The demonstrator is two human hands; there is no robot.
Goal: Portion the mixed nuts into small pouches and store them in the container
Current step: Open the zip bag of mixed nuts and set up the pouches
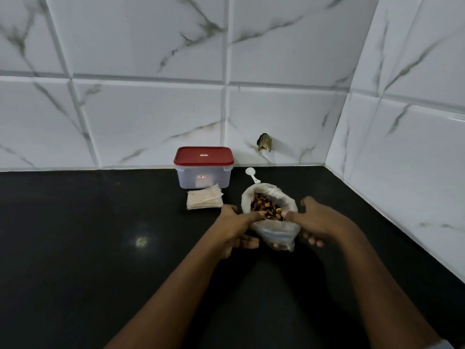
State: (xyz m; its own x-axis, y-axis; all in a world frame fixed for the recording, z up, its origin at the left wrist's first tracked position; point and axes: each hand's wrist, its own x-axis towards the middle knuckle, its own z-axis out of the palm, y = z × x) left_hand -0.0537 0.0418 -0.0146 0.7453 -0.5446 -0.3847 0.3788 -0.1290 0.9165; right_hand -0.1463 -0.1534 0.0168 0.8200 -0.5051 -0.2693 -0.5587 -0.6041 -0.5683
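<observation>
A clear plastic bag (275,229) of mixed nuts (265,207) stands open on the black counter (100,235). My left hand (237,226) pinches the bag's rim on its left side. My right hand (319,220) pinches the rim on the right, holding the mouth apart. A stack of small flat pouches (204,200) lies left of the bag. Behind it stands a clear container (203,176) with its red lid (203,156) on. A white scoop (252,174) lies behind the bag, by the wall.
White marble-patterned tiles form the back wall (151,117) and the right wall (402,159), meeting in a corner. A dark chipped hole (264,141) marks the back wall above the scoop.
</observation>
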